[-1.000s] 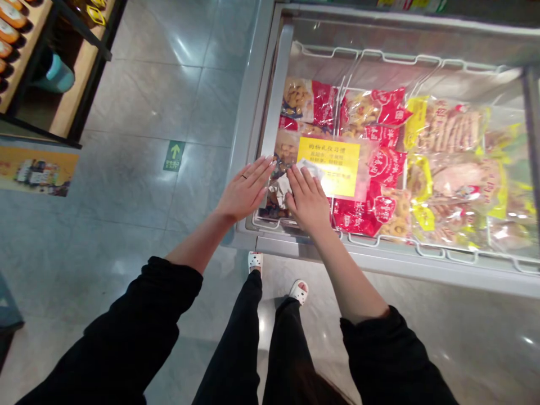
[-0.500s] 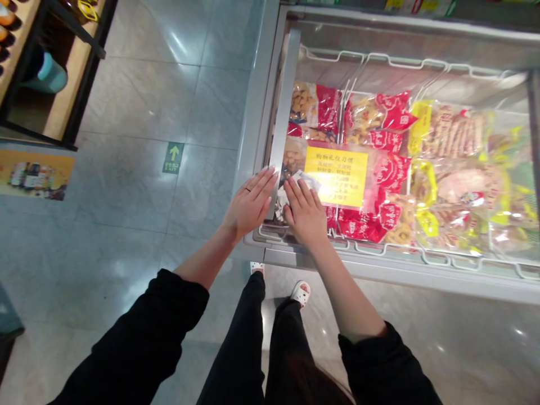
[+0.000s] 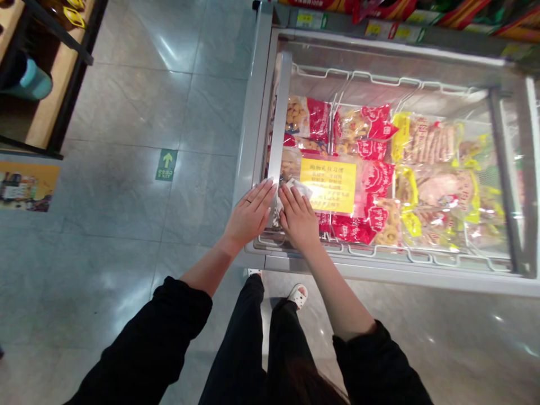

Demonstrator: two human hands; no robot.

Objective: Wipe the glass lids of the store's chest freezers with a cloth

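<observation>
My left hand (image 3: 250, 215) lies flat on the left frame of a chest freezer (image 3: 248, 135), fingers stretched out, a ring on one finger. Beside it, my right hand (image 3: 298, 219) rests with straight fingers on the glass lid (image 3: 371, 180). A crumpled white-grey piece (image 3: 300, 187) shows around its fingertips; I cannot tell if it is a cloth on the glass or packaging beneath. Just right of that hand is a yellow notice (image 3: 328, 185) with printed writing. Under the glass lie red snack-like bags (image 3: 365, 132) and yellow-edged packs of meat (image 3: 430, 140) in wire baskets.
A metal lid bar (image 3: 280, 124) runs along the left side. Shelves with price tags (image 3: 310, 19) stand behind the freezer. To the left are a wooden shelf (image 3: 53, 104) and a green exit sign (image 3: 166, 164) on the tiled floor. My feet are beside the freezer's front edge.
The view has shifted, bringing more of the freezer's right end and back shelves into sight. Both hands stay flat in nearly the same place on the freezer.
</observation>
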